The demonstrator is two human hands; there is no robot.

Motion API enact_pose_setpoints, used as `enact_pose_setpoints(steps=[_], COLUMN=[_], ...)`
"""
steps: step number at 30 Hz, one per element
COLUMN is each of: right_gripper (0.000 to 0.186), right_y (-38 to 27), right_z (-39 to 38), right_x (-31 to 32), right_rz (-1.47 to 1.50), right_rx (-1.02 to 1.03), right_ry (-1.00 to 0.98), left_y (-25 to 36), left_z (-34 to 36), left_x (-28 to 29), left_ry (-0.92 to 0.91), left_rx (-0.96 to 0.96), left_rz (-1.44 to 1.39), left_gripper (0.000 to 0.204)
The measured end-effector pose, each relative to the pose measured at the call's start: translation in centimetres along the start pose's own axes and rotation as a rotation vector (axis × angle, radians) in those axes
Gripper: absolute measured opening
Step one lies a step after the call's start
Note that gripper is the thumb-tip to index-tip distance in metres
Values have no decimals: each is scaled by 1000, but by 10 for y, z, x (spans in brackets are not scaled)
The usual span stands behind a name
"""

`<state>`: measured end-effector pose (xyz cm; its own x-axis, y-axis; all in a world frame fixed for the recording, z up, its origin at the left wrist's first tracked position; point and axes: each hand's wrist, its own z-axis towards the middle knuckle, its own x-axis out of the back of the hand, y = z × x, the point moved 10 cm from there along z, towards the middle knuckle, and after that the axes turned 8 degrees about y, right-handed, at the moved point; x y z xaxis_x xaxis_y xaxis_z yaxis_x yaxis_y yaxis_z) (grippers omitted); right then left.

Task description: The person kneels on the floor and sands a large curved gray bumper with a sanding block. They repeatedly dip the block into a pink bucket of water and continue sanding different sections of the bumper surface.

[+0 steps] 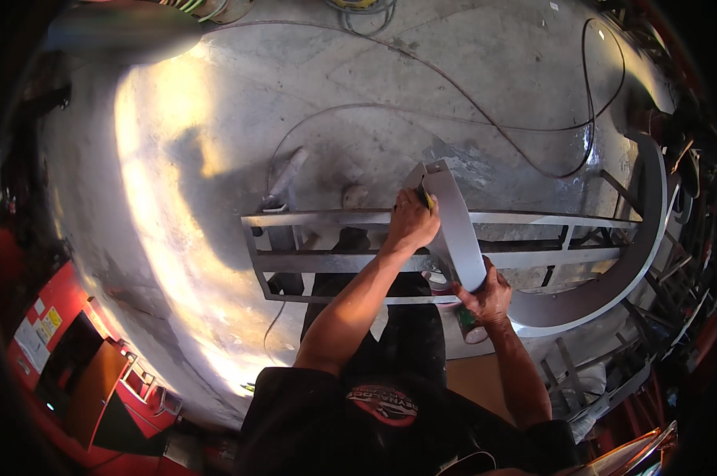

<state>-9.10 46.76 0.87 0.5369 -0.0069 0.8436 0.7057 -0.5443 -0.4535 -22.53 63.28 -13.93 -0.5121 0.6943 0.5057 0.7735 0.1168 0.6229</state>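
Note:
A grey, channel-shaped curved metal piece (460,230) stands tilted over a metal frame rack (350,260). My right hand (488,297) grips its near end, thumb on one side and fingers on the other. Higher up, my left hand (414,220) is closed at the piece's left edge near its far end. A small yellow-and-black thing (430,201) shows between the fingers of that hand; its kind is mostly hidden. Below my right hand is a green and reddish can-like object (471,325), partly covered.
A large grey curved metal arc (648,238) rests at the rack's right end. A dark hose (469,94) snakes over the concrete floor (327,71). Metal bars crowd the right side. A red cabinet (49,317) stands at lower left; a blurred dark oval (124,32) is upper left.

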Motion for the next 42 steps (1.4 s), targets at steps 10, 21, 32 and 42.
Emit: enact_pose_setpoints(steps=[10, 21, 32, 42], right_gripper=[87, 85, 86, 86], right_y=[-3, 0, 5, -7], right_z=[1, 0, -2, 1], right_x=[0, -2, -4, 11], right_rz=[-33, -12, -39, -44], right_rx=[1, 27, 24, 66], right_ry=[-19, 16, -12, 30], left_y=[-5, 15, 24, 108], left_z=[7, -1, 22, 8], left_x=[-9, 21, 3, 9], left_ry=[112, 186, 49, 157], left_rx=[-253, -162, -106, -415], left_rz=[277, -34, -19, 191], left_gripper=[55, 54, 70, 58])
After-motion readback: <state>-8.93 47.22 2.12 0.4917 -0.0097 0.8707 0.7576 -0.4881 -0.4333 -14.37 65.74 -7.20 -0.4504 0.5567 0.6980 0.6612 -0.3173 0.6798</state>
